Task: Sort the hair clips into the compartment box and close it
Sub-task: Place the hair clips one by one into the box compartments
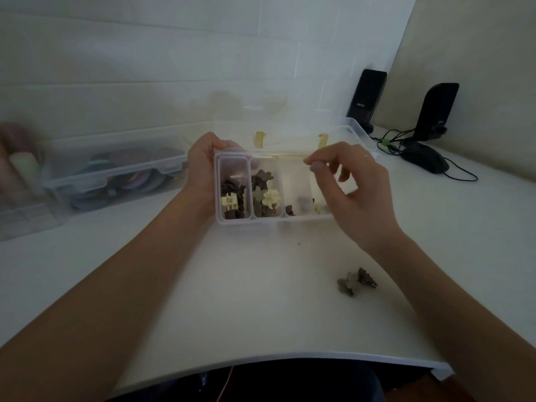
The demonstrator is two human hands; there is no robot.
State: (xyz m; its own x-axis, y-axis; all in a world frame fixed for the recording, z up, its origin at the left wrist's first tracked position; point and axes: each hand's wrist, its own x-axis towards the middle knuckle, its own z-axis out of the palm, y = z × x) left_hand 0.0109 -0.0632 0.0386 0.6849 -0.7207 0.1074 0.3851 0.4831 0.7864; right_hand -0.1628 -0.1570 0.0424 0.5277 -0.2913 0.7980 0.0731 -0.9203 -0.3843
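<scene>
white table (261, 300) | on it: loose clips (357, 281), storage bin (116, 172), mouse (425, 159), 2 spkrs (366, 97)

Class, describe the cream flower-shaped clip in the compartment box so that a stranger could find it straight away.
Start at the clear compartment box held at the middle of the white table. Count to the second compartment from the left. There the cream flower clip lies on top near the front, the only pale, petalled clip among dark brown ones.
</scene>
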